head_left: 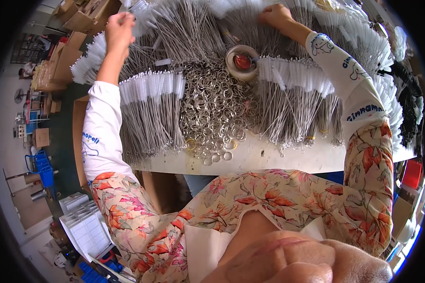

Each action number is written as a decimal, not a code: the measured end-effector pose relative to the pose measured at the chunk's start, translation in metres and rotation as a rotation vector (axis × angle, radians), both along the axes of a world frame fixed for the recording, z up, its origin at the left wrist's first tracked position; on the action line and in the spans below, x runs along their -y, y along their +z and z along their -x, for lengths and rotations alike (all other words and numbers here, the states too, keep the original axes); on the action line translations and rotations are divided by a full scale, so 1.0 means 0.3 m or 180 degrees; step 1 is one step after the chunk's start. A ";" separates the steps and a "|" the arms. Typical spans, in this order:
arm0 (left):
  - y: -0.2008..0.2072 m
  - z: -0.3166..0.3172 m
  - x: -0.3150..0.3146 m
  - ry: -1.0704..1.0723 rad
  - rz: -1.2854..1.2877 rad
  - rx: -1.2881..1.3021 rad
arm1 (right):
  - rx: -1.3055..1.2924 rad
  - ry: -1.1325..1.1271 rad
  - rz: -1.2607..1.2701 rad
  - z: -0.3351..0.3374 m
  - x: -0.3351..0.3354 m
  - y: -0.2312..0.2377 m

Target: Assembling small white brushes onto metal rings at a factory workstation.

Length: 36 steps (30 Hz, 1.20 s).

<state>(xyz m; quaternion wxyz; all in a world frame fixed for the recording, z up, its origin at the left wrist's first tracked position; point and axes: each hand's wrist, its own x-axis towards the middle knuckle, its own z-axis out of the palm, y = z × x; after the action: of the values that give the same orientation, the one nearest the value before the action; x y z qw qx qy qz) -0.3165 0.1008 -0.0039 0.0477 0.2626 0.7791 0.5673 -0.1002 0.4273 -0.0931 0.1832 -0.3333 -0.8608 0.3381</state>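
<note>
At the far left of the table, my left hand (120, 34) is raised with its fingers pinched together. A thin straw brush (127, 4) with white bristles sticks up from the fingertips, cut off by the upper edge. Farther right, my right hand (275, 17) reaches into the far brushes (243, 30), its fingers closed and bent down; what they grip is hidden. Between the arms lies a pile of metal split rings (212, 101). Bundles of wire-stemmed brushes flank it, one on the left (151, 111) and one on the right (295, 101), bristles pointing away from me.
A round, pale container (242, 62) with something red inside stands behind the rings. The white table's near edge (250, 162) runs before my body. Cardboard boxes (68, 56) stand left of the table, white plastic crates (87, 231) lower left. Black bundles (407, 89) hang at the right.
</note>
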 end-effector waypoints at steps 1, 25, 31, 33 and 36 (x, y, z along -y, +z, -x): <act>0.005 -0.026 -0.019 -0.0112 0.0365 0.0140 | -0.0415 -0.0164 -0.0601 -0.012 0.007 0.021; 0.127 -0.435 0.099 -0.0533 -0.0463 -0.0071 | 0.1868 -0.0965 -0.2645 -0.803 -0.451 0.111; 0.073 -0.691 0.388 -0.0451 -0.0357 0.0287 | -0.0590 -0.1162 -0.3236 -0.719 -0.421 0.312; 0.047 -0.719 0.447 -0.0255 -0.0777 0.0404 | -0.0561 -0.1055 -0.2309 -0.713 -0.483 0.418; 0.014 -0.794 0.465 -0.0151 -0.0834 0.0762 | -0.0498 0.0113 -0.3315 -0.594 -0.488 0.458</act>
<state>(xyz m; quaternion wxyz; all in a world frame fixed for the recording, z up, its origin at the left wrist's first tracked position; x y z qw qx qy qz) -0.0784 -0.0389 0.0004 0.1188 0.2154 0.6809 0.6899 0.0781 0.5736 0.0444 0.3826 -0.1573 -0.9041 -0.1075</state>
